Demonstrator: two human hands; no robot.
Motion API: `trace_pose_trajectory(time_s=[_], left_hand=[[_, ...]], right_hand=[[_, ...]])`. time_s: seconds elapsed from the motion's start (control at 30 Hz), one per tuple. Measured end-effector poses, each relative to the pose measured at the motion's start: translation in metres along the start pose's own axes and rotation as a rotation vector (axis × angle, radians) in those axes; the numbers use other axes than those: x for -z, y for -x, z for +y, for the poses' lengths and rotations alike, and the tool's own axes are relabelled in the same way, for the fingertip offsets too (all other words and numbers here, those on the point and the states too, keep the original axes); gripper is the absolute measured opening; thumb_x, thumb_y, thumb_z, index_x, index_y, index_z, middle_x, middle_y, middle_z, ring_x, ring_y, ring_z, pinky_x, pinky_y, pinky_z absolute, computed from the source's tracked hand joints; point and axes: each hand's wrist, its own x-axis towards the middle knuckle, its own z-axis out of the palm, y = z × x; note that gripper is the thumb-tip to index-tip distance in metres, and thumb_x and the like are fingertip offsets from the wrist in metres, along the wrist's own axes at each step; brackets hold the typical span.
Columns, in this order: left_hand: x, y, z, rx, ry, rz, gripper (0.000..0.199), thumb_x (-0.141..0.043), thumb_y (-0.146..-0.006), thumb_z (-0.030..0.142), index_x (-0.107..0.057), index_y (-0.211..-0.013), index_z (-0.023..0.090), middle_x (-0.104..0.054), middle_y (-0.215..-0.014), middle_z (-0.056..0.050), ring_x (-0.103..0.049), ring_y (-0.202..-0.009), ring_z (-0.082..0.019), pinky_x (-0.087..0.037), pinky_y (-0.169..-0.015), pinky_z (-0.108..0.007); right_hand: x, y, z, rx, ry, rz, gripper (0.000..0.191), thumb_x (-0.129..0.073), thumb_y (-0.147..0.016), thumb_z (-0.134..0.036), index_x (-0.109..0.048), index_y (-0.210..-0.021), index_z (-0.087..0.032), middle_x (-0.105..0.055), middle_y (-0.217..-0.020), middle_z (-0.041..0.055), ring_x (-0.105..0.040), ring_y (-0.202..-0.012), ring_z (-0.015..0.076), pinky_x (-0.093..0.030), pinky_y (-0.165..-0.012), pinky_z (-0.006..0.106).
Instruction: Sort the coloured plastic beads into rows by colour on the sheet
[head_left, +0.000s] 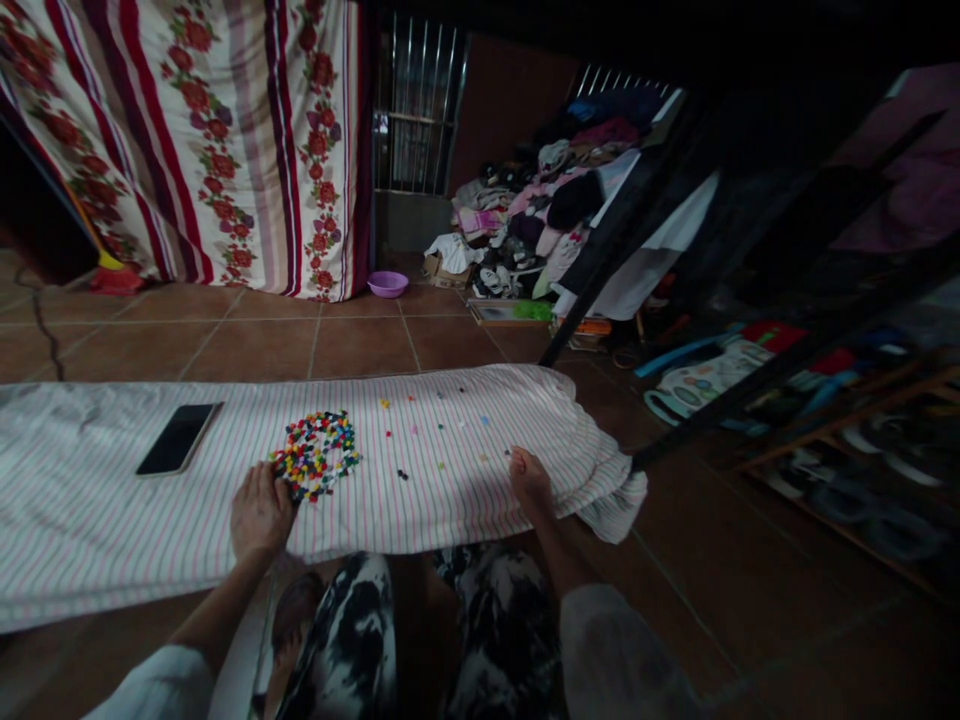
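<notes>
Patterned trousers (pixel 352 630) are showing nearest, with the knees sitting close to the near edge of the striped cloth (pixel 420 520); a knee catching that edge could drag the cloth and shift everything on it. The pile of small coloured pieces (pixel 304 462) is lying left of centre, between the far and near edges. The left hand (pixel 261 510) is touching its near-left side, fingers bending; whether they are gripping a piece, I cannot tell. A careless push there could be scattering pieces toward the phone (pixel 178 439). The right hand (pixel 529 480) is curling its fingers closed near the bunched right end, contents not visible. Its wrist, passing low, could be brushing scattered pieces (pixel 403 475) out of place; creases could be tipping or hiding others.
</notes>
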Motion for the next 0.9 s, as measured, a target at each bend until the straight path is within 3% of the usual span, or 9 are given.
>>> trace_pose_trajectory(time_s=[0.17, 0.33, 0.47, 0.77, 0.9], left_hand=[[0.007, -0.003, 0.007, 0.024, -0.033, -0.020, 0.042, -0.028, -0.090, 0.029, -0.051, -0.119, 0.009, -0.058, -0.120, -0.018, -0.047, -0.121, -0.028, -0.038, -0.101, -0.044], [0.015, -0.006, 0.012, 0.064, -0.033, -0.056, 0.040, -0.026, -0.091, 0.030, -0.051, -0.116, 0.012, -0.061, -0.108, -0.014, -0.055, -0.108, -0.026, -0.043, -0.093, -0.041], [0.011, -0.004, 0.009, 0.053, -0.052, -0.045, 0.040, -0.027, -0.091, 0.027, -0.049, -0.119, 0.008, -0.060, -0.114, -0.017, -0.051, -0.116, -0.027, -0.040, -0.099, -0.042], [0.004, -0.002, 0.006, 0.055, -0.063, -0.045, 0.040, -0.030, -0.091, 0.025, -0.049, -0.123, 0.008, -0.060, -0.119, -0.017, -0.046, -0.124, -0.027, -0.038, -0.102, -0.042], [0.003, -0.002, 0.006, 0.060, -0.059, -0.030, 0.041, -0.030, -0.092, 0.026, -0.049, -0.123, 0.008, -0.060, -0.119, -0.017, -0.046, -0.123, -0.028, -0.037, -0.102, -0.043]], right_hand=[[0.005, 0.004, -0.003, -0.182, -0.154, 0.024, 0.040, -0.043, -0.075, -0.033, -0.066, -0.102, -0.015, -0.069, -0.096, 0.0113, -0.063, -0.087, 0.0216, -0.050, -0.083, 0.035], [0.002, 0.016, -0.035, -0.174, -0.205, 0.071, 0.041, -0.042, -0.076, -0.037, -0.066, -0.100, -0.014, -0.068, -0.100, 0.0133, -0.063, -0.093, 0.0238, -0.049, -0.085, 0.037], [-0.014, 0.030, -0.081, -0.047, -0.274, 0.006, 0.038, -0.042, -0.080, -0.039, -0.066, -0.098, -0.016, -0.069, -0.098, 0.0119, -0.063, -0.091, 0.0226, -0.049, -0.084, 0.036], [-0.067, 0.085, -0.184, 0.369, -0.398, -0.373, 0.026, -0.044, -0.087, -0.026, -0.067, -0.099, -0.022, -0.067, -0.095, 0.0060, -0.062, -0.087, 0.0165, -0.051, -0.076, 0.028], [-0.083, 0.100, -0.221, 0.503, -0.372, -0.466, 0.025, -0.047, -0.088, -0.022, -0.068, -0.099, -0.025, -0.065, -0.096, 0.0041, -0.060, -0.091, 0.0160, -0.049, -0.082, 0.028]])
